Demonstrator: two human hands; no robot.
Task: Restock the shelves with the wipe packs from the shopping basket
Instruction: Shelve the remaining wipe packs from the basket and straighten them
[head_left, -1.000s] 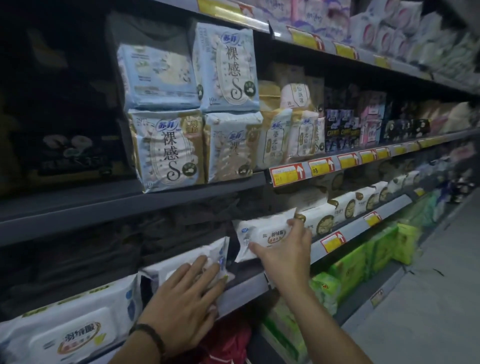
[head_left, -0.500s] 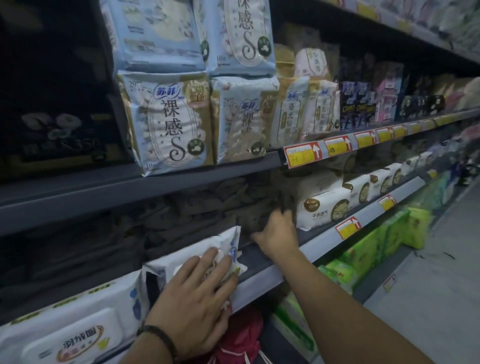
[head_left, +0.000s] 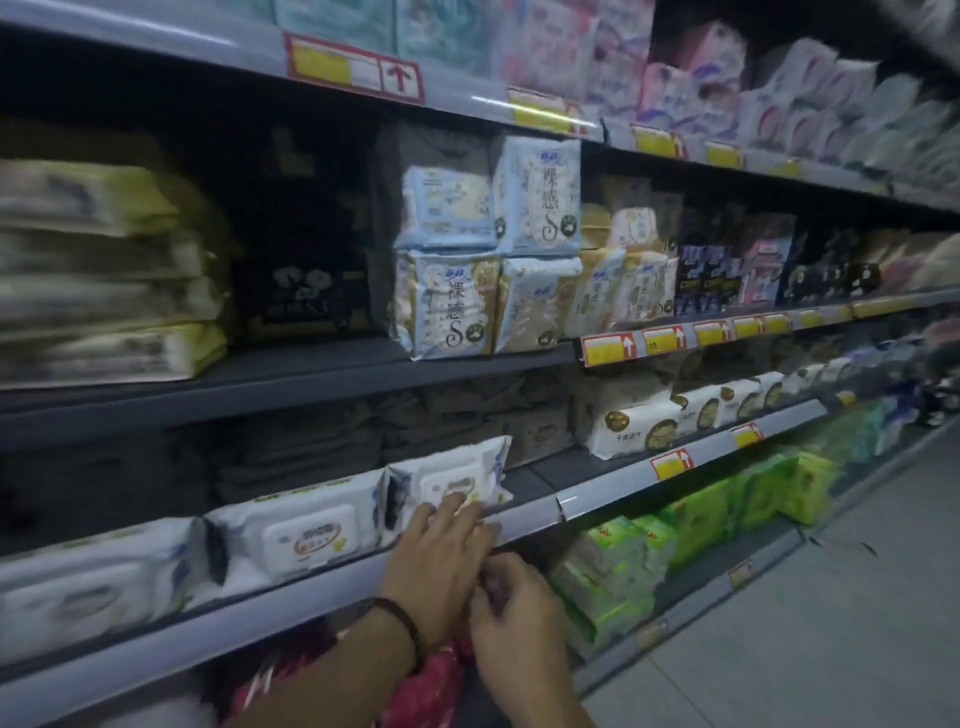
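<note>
Fingers (head_left: 451, 506) of the person's left hand (head_left: 441, 551) are lying straight and slightly spread on the rightmost white wipe pack (head_left: 467, 475), which is leaning at the front of a lower store shelf (head_left: 535, 512), just beside a neighbouring pack (head_left: 311, 530). The right hand (head_left: 514, 623) is hovering below the shelf edge, against the left hand, fingers curling; whether it is holding anything cannot be told.

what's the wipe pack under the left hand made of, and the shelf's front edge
Wipe pack: looks like soft white plastic film, slightly glossy; it wrinkles and has a crimped end seam. Its raised lid looks like stiffer plastic. Shelf front edge: smooth grey with a faint sheen; painted metal or plastic, cannot tell which.
</note>
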